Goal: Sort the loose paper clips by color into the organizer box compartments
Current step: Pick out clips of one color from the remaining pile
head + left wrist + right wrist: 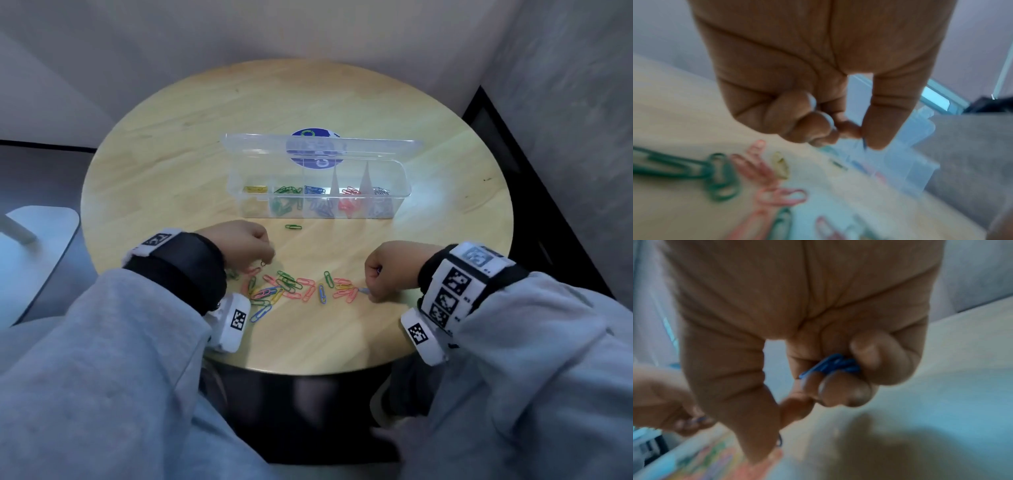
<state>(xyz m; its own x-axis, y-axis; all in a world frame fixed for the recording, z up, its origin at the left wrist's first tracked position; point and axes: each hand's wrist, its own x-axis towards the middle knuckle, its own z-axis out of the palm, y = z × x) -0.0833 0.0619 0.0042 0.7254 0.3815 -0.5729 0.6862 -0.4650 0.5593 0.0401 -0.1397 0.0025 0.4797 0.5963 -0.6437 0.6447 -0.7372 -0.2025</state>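
Currently both hands work at the loose clip pile point(294, 289) on the round wooden table point(428, 137). L hand point(245, 245): fingers curled, thumb and forefinger point(851, 129) pinching a thin dark clip point(263, 263); colour reads blue-green in the L wrist view, too blurred to fix. The pinch sits just above the pile's L end, w/ pink and green clips point(684, 168) directly below and beside the fingertips. R hand point(390, 270): curled; a bundle of blue clips point(834, 365) is tucked against the palm under the bent ring and little fingers, while thumb and forefinger tips point(795, 404) press down at the pile's R edge, on or at a pale bluish clip point(363, 290); whether that clip is actually gripped cannot be told. Pile lies between the two grips, mixed pink, green, yellow, blue. One green clip point(293, 226) lies alone beyond the L hand, toward the box. Organizer box point(404, 186), clear plastic, lid point(239, 144) standing open at the far side, sits beyond both hands, well apart from the grips. Compartments L to R: yellow, green, blue, red, silver clips. Both wrists carry white marker-tagged bands point(448, 284) over grey sleeves.
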